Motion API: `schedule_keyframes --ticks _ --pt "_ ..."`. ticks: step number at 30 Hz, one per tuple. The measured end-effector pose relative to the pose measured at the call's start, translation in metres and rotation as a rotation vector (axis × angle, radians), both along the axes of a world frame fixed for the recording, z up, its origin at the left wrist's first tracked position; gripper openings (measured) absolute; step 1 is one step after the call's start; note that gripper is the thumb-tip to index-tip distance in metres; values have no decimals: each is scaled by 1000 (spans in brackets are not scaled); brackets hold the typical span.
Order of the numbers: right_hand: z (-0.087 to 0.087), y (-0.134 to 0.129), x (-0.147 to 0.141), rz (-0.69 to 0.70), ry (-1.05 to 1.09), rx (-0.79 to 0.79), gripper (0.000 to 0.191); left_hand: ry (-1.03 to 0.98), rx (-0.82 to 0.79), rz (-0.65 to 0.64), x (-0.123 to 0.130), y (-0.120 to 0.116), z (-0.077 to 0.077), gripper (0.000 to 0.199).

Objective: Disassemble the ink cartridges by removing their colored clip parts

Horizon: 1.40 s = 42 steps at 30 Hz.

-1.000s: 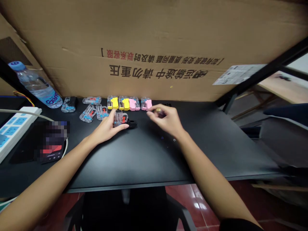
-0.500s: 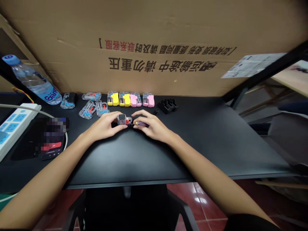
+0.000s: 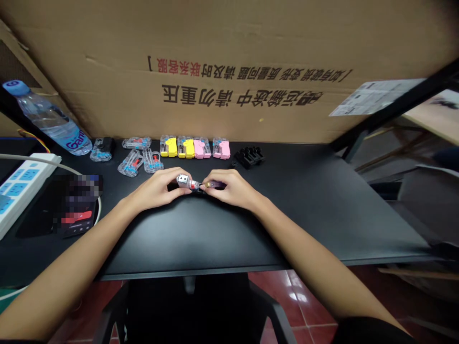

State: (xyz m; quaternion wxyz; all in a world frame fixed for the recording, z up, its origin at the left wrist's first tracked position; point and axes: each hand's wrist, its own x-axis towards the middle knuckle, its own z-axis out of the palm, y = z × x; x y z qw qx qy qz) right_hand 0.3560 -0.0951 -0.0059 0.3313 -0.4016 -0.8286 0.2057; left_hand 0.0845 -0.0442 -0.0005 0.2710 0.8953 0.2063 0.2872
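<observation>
Cardboard (image 3: 229, 38) backs the black table (image 3: 201, 234) under both hands (image 3: 160, 188) (image 3: 235, 190)

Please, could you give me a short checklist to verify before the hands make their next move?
1. Left hand holds the clear device: ok.
2. Right hand holds the purple item: ok.
3. Purple item touches the device: cannot tell, too small.
4. Black parts lie apart from both hands: ok.
5. Water bottle has its cap on: ok.
</observation>
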Motion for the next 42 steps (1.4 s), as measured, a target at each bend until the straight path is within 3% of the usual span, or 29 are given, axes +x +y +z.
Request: schedule_keyframes --ticks 7,13,23,34,42 --pt "-4 -1 1 -29 -43 97 20 17 54 -16 1 -1 -2 14" --pt "-1 -2 2 1 -61 74 9 35 67 -10 1 -3 1 15" --pt "2 -4 -2 -43 30 87 12 74 44 42 0 -5 2 22" --pt "-11 0 -4 75 45 20 10 64 83 54 0 -3 0 19" --pt "-6 0 0 92 17 1 11 66 97 52 2 -4 0 23"
